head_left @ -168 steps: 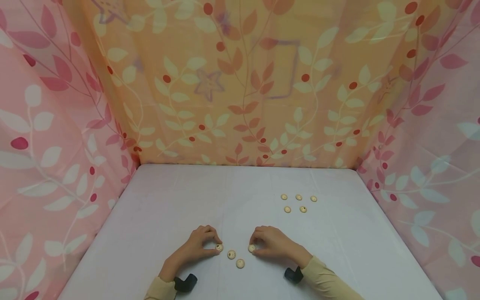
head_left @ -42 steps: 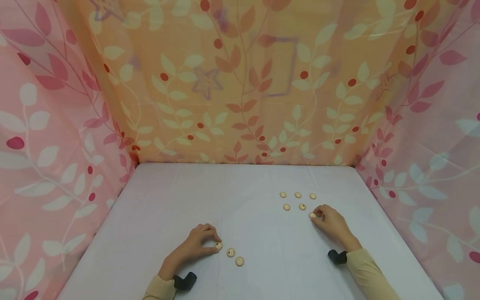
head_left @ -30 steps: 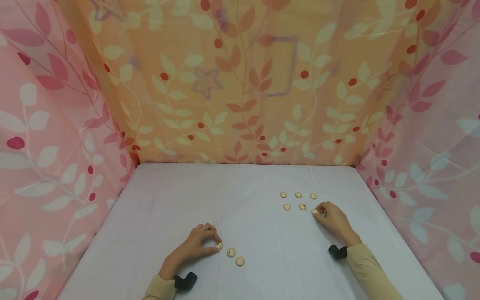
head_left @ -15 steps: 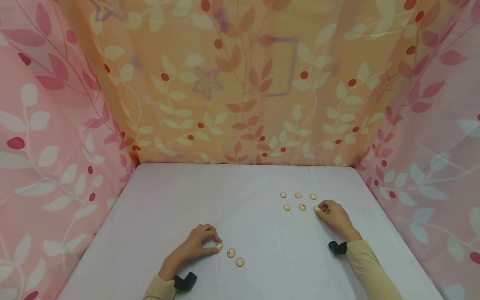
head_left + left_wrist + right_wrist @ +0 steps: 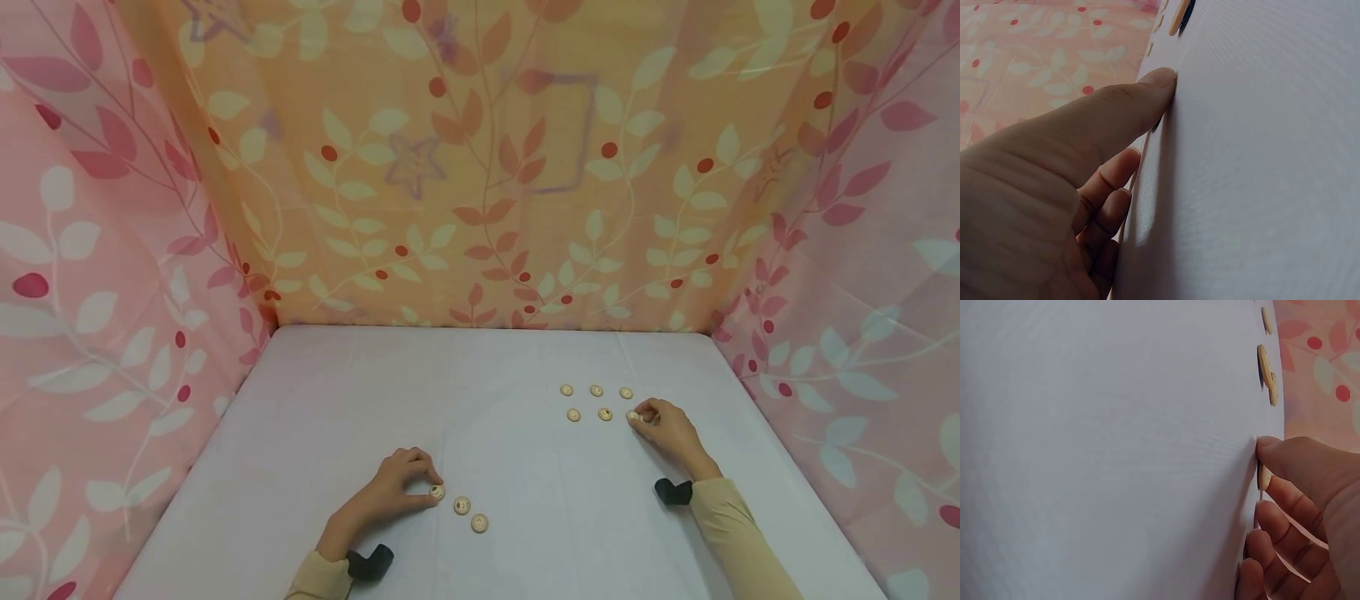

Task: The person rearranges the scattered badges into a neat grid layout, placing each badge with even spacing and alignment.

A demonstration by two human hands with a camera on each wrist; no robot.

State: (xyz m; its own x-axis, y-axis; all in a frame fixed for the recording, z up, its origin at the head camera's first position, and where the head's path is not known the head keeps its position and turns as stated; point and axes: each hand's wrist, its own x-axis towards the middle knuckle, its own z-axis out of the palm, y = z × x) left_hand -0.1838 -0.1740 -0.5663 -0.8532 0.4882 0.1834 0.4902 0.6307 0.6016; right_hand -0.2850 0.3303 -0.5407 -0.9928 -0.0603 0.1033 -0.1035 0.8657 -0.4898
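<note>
My left hand pinches a small round wooden disc with dark markings, between thumb and fingers at the table's front. Two similar discs lie just right of it, a nearer one and a middle one. Farther right, my right hand pinches another disc at the right end of the nearer row. In the right wrist view that disc shows edge-on under the thumb, down at the cloth. In the left wrist view the thumb hides most of the left disc.
Two other discs complete the nearer row beside the right hand; a row of three lies behind. A white cloth covers the table. Patterned curtains enclose the back and sides. Black wrist devices sit at both wrists.
My right hand has carried its disc from the front middle to the right end of the nearer row, then edged it slightly farther back into line. My left hand stays in place.
</note>
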